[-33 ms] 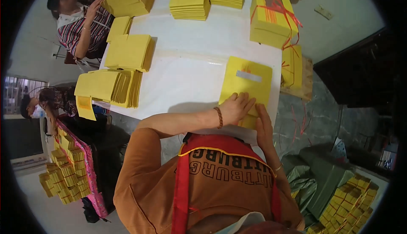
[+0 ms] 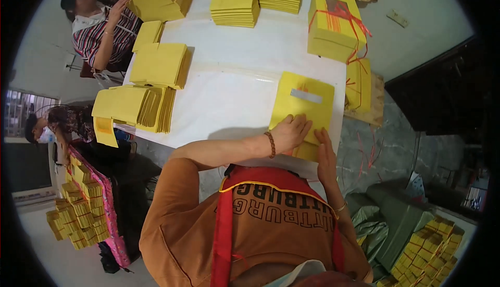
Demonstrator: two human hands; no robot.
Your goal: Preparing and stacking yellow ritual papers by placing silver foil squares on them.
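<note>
A yellow paper sheet (image 2: 297,109) with a silver-grey strip and a faint orange print lies at the near right of the table. Its near edge looks folded over, though my hands partly cover it. My left hand (image 2: 289,134) rests flat across the near part of the paper, fingers stretched out. At the paper's near right corner, my right hand (image 2: 326,154) touches the edge with its fingers extended. Neither hand is closed round anything. Whether the paper is one sheet or a thin stack I cannot tell.
Stacks of folded yellow paper (image 2: 159,64) line the left of the white table (image 2: 229,86), and more stacks (image 2: 234,1) stand at the far side. A yellow bundle tied with red ribbon (image 2: 333,37) is at far right. A co-worker (image 2: 96,32) handles paper at far left.
</note>
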